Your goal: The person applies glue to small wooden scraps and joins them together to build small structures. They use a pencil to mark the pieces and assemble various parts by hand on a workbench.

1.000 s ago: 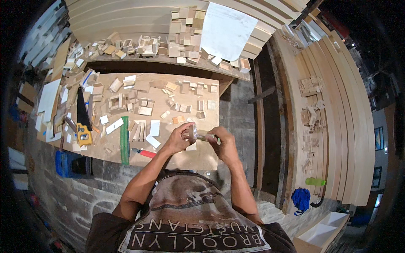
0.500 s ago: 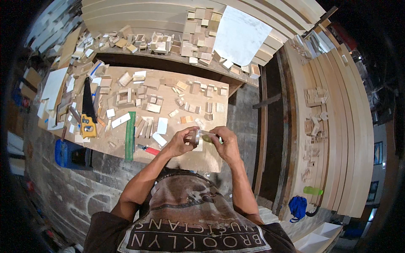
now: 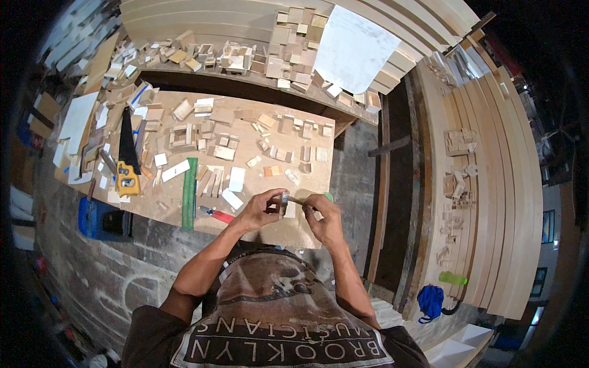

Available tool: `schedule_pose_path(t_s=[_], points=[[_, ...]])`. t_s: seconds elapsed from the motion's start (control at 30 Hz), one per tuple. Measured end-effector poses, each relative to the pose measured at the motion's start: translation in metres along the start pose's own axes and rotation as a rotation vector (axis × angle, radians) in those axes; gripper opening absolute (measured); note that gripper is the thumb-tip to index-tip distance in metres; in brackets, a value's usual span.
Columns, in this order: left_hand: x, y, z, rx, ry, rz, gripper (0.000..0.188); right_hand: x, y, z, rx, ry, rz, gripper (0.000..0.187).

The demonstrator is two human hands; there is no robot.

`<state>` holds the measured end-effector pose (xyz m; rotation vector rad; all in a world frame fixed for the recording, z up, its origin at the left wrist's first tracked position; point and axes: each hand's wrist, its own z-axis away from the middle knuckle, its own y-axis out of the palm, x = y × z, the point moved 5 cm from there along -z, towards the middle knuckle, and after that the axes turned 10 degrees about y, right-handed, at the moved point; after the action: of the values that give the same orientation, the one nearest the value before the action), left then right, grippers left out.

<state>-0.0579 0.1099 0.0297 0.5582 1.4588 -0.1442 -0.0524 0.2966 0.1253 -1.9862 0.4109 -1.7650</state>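
Observation:
Over the table's near edge, my left hand (image 3: pixel 262 211) pinches a small pale piece (image 3: pixel 284 202), probably wood, between thumb and fingers. My right hand (image 3: pixel 323 219) is closed on a thin stick-like tool (image 3: pixel 297 200). The tool's far end points left and meets or nearly meets the small piece; its exact kind is too small to make out. Behind the right hand's knuckles shows a bit of a light green thing (image 3: pixel 329 197). A red-handled cutter (image 3: pixel 218 214) lies beside my left wrist.
The plywood table (image 3: pixel 257 175) carries many small wood blocks, white pieces (image 3: pixel 236 180), a green straightedge (image 3: pixel 189 193) and a yellow-handled saw (image 3: pixel 128 178). Beyond it, a shelf holds more wooden pieces (image 3: pixel 237 57). Stacked boards (image 3: pixel 491 184) stand to the right, with a blue bag (image 3: pixel 431 303).
My right hand has drawn slightly down and toward me, and more of the thin tool shows. My left hand keeps its pinch on the small piece, shifted only slightly.

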Motion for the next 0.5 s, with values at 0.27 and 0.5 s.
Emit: schedule_pose_path(t_s=[0.27, 0.5], points=[[-0.009, 0.006, -0.003, 0.016, 0.008, 0.052, 0.071, -0.006, -0.011, 0.004, -0.153, -0.020, -0.002, 0.018], [-0.005, 0.000, 0.000, -0.029, -0.013, 0.172, 0.068, -0.012, -0.017, 0.011, -0.138, -0.113, 0.069, 0.020]])
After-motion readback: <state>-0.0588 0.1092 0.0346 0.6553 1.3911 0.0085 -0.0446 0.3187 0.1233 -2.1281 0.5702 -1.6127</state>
